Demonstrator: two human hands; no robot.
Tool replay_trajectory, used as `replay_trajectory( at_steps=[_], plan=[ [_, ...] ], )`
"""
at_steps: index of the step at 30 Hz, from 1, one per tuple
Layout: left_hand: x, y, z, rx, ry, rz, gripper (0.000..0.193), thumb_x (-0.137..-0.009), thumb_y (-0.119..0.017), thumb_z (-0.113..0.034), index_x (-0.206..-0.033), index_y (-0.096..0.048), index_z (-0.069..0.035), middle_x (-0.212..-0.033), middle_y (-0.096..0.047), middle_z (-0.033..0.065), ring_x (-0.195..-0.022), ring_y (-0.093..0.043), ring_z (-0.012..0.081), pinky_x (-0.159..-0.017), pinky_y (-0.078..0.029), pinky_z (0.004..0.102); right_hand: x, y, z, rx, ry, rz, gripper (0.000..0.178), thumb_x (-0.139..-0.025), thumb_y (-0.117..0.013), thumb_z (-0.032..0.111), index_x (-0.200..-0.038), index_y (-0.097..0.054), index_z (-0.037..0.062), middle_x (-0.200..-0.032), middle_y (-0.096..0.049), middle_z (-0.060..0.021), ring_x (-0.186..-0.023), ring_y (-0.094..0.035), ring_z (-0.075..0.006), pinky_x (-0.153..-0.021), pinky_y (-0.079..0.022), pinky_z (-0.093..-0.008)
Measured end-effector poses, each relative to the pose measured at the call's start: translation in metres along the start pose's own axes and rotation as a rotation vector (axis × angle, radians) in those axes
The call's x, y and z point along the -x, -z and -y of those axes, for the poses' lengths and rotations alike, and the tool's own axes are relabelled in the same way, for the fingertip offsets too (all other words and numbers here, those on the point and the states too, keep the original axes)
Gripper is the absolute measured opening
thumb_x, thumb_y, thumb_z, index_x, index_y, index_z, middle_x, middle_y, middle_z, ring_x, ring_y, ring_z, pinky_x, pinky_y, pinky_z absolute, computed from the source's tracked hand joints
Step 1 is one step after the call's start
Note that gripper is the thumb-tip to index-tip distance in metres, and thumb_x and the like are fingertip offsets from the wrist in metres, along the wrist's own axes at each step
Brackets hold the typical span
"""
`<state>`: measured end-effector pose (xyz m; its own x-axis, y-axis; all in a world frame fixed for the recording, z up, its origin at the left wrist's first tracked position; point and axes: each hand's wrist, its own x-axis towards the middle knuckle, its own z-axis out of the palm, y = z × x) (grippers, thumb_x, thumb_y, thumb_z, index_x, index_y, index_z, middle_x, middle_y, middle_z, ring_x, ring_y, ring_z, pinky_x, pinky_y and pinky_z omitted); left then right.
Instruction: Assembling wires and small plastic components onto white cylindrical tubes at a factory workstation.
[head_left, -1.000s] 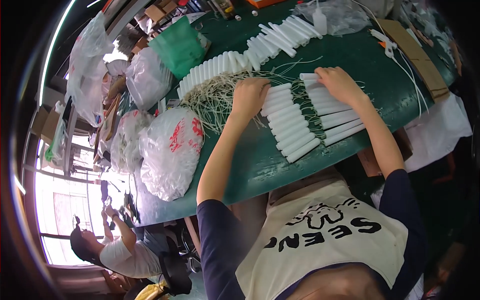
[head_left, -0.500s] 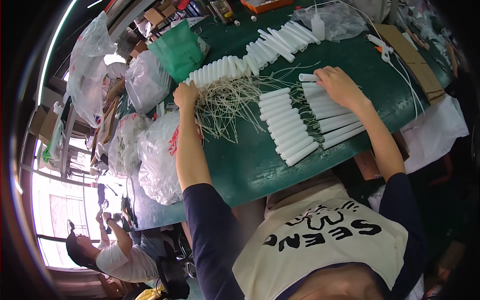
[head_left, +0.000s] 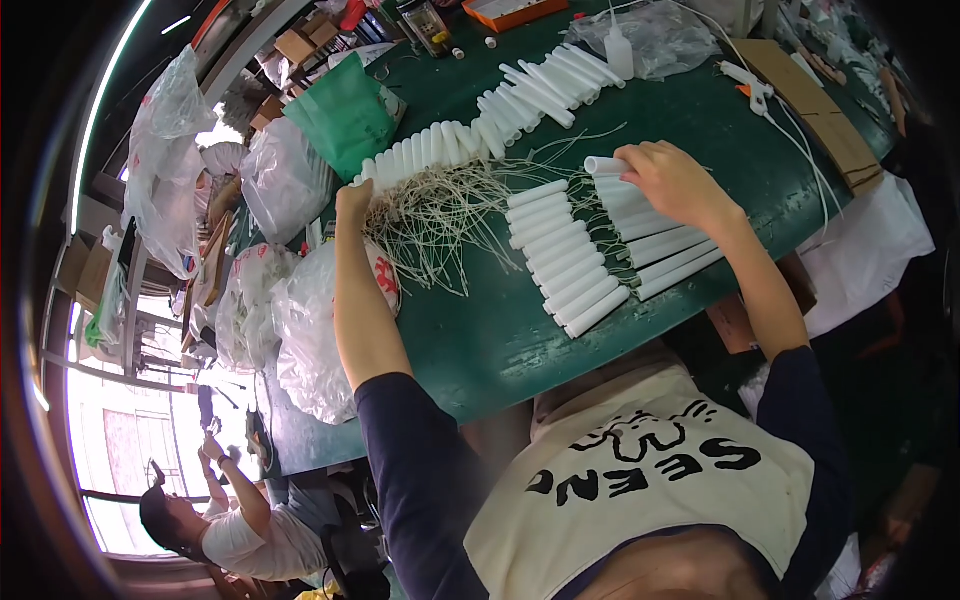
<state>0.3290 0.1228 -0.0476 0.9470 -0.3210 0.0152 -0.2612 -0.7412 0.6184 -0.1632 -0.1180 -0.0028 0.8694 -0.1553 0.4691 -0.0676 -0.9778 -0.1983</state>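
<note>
My right hand [head_left: 680, 183] is closed on one end of a white tube [head_left: 604, 166], whose open end points left. Beneath that hand lies a column of white tubes [head_left: 668, 246]. Thin cords join it to a second column of white tubes [head_left: 563, 262] on its left. At the left end of a row of upright-lying white tubes [head_left: 430, 148], my left hand [head_left: 353, 200] has its fingers curled together. What they grip is hidden. A tangle of pale cords [head_left: 440, 215] spreads from this row toward me.
More white tubes [head_left: 550, 88] lie farther back beside a white squeeze bottle [head_left: 619, 52]. A glue gun [head_left: 750, 84] with a trailing cable sits by cardboard [head_left: 815, 115] at right. Clear plastic bags [head_left: 312, 335] and a green bag [head_left: 345, 115] crowd the left. Another person [head_left: 255, 530] sits lower left.
The whole scene has shifted slightly left in view. The tube in my right hand has turned a little, showing its open end. My left hand stays by the end of the row.
</note>
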Motion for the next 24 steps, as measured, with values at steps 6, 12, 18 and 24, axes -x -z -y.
replay_trajectory(
  at_steps=[6, 12, 18, 24],
  plan=[
    [0.089, 0.037, -0.092, -0.159, -0.19, -0.125, 0.053, -0.072, -0.056, -0.039, -0.085, -0.061, 0.012, -0.088, -0.065, 0.0244, -0.087, -0.061, 0.0399, -0.078, -0.045, 0.0417, 0.009, 0.003, -0.005, -0.191, -0.093, -0.04, 0.02, -0.089, -0.054, 0.014, -0.104, -0.052, 0.0005, -0.09, -0.06, -0.0156, -0.083, -0.057, -0.0332, -0.074, -0.045, -0.0393],
    [0.16, 0.052, -0.114, -0.011, -0.484, -0.579, 0.037, -0.08, -0.056, -0.034, -0.087, -0.06, 0.002, -0.085, -0.065, 0.0183, -0.08, -0.061, 0.0354, -0.074, -0.045, 0.0421, 0.003, 0.001, 0.001, -0.17, -0.016, -0.067, 0.02, -0.09, -0.053, 0.015, -0.104, -0.052, 0.0009, -0.087, -0.06, -0.0151, -0.082, -0.057, -0.0326, -0.072, -0.045, -0.0391],
    [0.157, 0.033, -0.101, 0.066, -0.55, -0.508, 0.046, -0.084, -0.057, -0.043, -0.088, -0.062, 0.003, -0.083, -0.064, 0.0169, -0.079, -0.062, 0.0279, -0.073, -0.046, 0.0365, 0.007, -0.003, -0.006, -0.14, -0.023, -0.032, 0.021, -0.09, -0.053, 0.016, -0.104, -0.052, 0.0017, -0.085, -0.06, -0.0145, -0.08, -0.057, -0.0315, -0.072, -0.045, -0.0389],
    [0.147, 0.045, -0.085, -0.428, -0.228, 0.065, 0.05, -0.077, -0.058, -0.047, -0.088, -0.067, 0.001, -0.083, -0.066, 0.02, -0.082, -0.064, 0.035, -0.075, -0.047, 0.041, 0.009, 0.001, -0.005, -0.145, 0.014, -0.111, 0.018, -0.09, -0.052, 0.019, -0.098, -0.051, 0.003, -0.075, -0.061, -0.0137, -0.072, -0.059, -0.0332, -0.066, -0.045, -0.0408]
  ],
)
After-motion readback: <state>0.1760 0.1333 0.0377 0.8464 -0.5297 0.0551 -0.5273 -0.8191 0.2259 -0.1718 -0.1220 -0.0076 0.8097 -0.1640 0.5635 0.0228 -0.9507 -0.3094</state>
